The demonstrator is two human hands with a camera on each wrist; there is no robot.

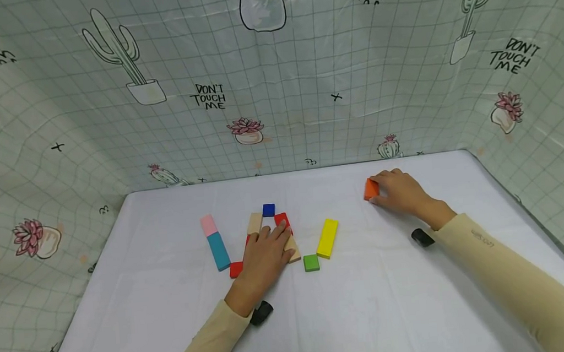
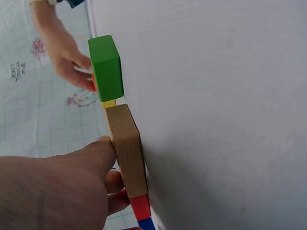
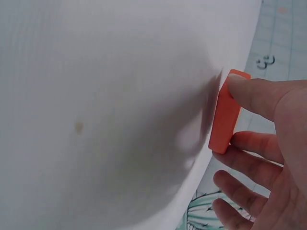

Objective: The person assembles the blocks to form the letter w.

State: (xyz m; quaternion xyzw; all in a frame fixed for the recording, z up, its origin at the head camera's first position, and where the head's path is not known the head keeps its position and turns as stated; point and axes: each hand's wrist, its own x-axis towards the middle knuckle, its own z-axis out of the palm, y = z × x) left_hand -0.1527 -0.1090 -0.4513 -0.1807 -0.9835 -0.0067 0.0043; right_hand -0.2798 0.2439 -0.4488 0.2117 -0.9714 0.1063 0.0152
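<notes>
My right hand [image 1: 402,191] pinches an orange block [image 3: 224,112] between thumb and fingers, close over the back right of the white table [image 1: 372,312]. My left hand [image 1: 264,254] rests across the middle of a block arrangement, partly covering it. Its thumb touches a plain wooden block [image 2: 127,148], and its fingertips reach a red block [image 1: 282,218] at the end of that piece. A second wooden block [image 1: 254,223] shows beyond the left fingers, with a blue block [image 1: 268,210] between the two slanted rows.
Left of the hand, a pink block [image 1: 208,225], a teal block [image 1: 219,251] and a red block [image 1: 236,269] form a slanted line. On the right are a green block [image 1: 311,262] and a long yellow block [image 1: 328,238]. A patterned cloth [image 1: 294,75] hangs behind the table.
</notes>
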